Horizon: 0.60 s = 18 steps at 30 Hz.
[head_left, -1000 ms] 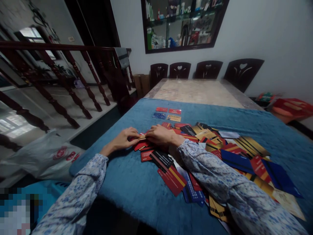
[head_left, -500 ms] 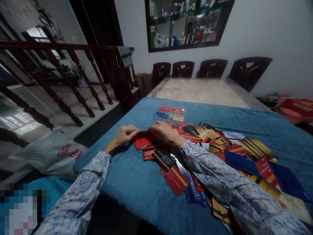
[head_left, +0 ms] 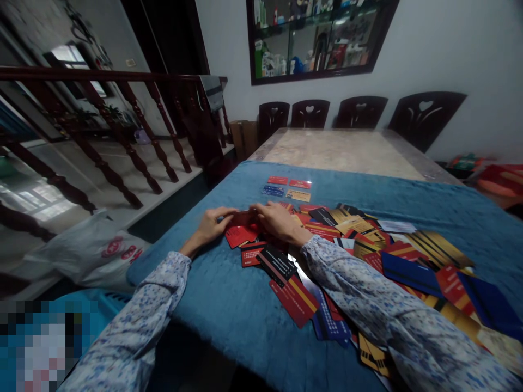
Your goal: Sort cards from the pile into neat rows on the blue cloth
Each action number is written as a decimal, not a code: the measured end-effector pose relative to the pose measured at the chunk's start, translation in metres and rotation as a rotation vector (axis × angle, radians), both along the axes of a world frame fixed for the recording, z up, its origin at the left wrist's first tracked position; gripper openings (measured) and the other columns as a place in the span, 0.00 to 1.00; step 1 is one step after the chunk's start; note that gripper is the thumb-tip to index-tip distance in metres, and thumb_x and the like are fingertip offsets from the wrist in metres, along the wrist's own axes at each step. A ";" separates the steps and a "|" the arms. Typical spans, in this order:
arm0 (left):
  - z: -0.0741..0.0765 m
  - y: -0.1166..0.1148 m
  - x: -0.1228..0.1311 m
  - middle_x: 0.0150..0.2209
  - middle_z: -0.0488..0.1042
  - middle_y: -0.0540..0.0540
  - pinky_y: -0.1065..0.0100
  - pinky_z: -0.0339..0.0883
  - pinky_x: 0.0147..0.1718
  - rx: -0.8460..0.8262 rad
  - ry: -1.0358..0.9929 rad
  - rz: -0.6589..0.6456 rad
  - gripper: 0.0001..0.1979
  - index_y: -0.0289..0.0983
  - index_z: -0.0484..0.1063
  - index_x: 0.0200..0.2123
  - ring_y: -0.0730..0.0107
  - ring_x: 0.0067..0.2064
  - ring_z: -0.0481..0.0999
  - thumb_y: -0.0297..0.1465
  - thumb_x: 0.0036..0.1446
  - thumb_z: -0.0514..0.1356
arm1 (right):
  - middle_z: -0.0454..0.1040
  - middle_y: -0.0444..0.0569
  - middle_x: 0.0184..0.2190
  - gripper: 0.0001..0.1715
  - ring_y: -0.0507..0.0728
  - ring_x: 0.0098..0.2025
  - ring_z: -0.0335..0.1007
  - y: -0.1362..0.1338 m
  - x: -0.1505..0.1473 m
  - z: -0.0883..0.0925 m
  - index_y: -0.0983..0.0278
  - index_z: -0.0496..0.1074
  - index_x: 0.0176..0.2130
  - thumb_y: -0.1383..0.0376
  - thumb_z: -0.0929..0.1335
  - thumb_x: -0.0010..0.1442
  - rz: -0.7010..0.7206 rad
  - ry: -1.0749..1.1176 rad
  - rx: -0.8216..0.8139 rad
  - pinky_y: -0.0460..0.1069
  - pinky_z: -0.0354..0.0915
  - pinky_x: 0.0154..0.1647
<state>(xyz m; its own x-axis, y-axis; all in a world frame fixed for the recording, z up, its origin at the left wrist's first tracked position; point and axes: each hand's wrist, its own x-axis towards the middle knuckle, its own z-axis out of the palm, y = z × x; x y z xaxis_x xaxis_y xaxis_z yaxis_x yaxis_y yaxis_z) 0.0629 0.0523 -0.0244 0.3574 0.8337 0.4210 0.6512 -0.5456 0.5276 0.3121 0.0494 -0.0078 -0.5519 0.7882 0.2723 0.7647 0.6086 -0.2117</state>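
My left hand (head_left: 212,224) and my right hand (head_left: 277,219) meet over the left end of a heap of cards (head_left: 368,256) on a blue cloth (head_left: 229,305). Between them they pinch a dark red card (head_left: 244,218), held by its two ends just above the heap. Red cards (head_left: 239,235) lie right under it. Farther back, four cards (head_left: 288,188) lie in a neat two-by-two block: two red ones, a blue one, a tan one.
The blue cloth covers the near part of a long marble-topped table (head_left: 339,149). Several dark chairs (head_left: 359,111) line its far side. A wooden railing (head_left: 122,130) runs along the left. A white plastic bag (head_left: 93,250) lies on the floor at left.
Both hands lifted a dark red card out of the heap's left end and now hold it between them. The camera shifted slightly left.
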 end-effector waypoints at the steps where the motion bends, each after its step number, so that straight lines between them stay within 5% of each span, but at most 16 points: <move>1: -0.002 0.001 0.000 0.47 0.83 0.41 0.61 0.75 0.52 0.003 -0.002 0.000 0.16 0.36 0.80 0.48 0.63 0.47 0.82 0.35 0.65 0.57 | 0.79 0.56 0.45 0.22 0.60 0.45 0.70 0.000 0.000 -0.001 0.63 0.69 0.61 0.71 0.63 0.69 0.005 -0.001 0.000 0.51 0.59 0.44; 18: -0.011 0.001 -0.003 0.56 0.80 0.44 0.55 0.73 0.59 0.049 0.119 -0.020 0.24 0.41 0.74 0.59 0.61 0.55 0.81 0.26 0.59 0.59 | 0.79 0.55 0.51 0.26 0.63 0.50 0.67 0.003 0.000 -0.014 0.60 0.68 0.60 0.73 0.64 0.65 0.021 0.014 0.073 0.53 0.56 0.46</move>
